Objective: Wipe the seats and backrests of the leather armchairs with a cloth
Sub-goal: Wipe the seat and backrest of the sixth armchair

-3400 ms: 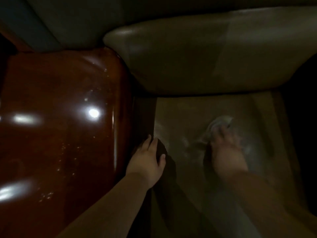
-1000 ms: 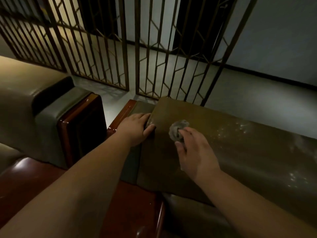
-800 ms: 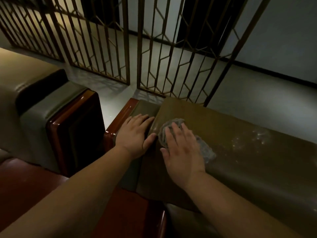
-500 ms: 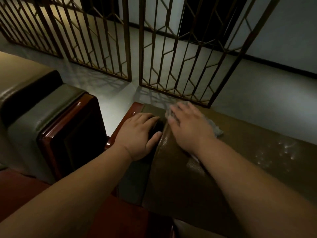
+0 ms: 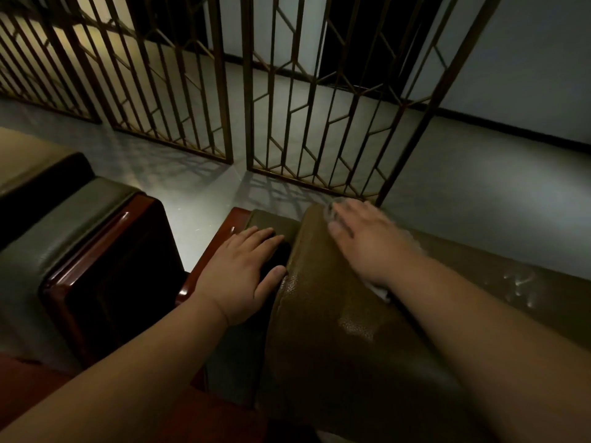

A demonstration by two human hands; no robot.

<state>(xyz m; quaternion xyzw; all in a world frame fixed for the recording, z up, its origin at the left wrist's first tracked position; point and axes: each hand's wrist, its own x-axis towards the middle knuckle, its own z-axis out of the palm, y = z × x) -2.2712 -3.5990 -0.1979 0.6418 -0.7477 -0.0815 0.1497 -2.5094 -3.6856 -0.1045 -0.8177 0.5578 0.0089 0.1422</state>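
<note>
The olive-brown leather backrest (image 5: 335, 330) of the armchair fills the lower right, seen from above its top edge. My right hand (image 5: 364, 241) lies flat with straight fingers on the backrest's far top corner and presses a pale cloth (image 5: 379, 290) under its palm; only bits of cloth show at the fingertips and by the wrist. My left hand (image 5: 241, 273) rests flat on the darker leather strip beside the backrest, thumb against the backrest's side. Wet streaks (image 5: 519, 282) shine on the backrest further right.
A second armchair (image 5: 73, 238) with a glossy red-brown wooden arm stands at the left, a narrow floor gap between the two. Metal lattice screens (image 5: 287, 100) stand just behind both chairs. Pale floor and a wall lie beyond, at the right.
My right hand has slid the cloth from the near part of the backrest top toward its far corner. My left hand stayed on the strip beside it. The view tilted further down.
</note>
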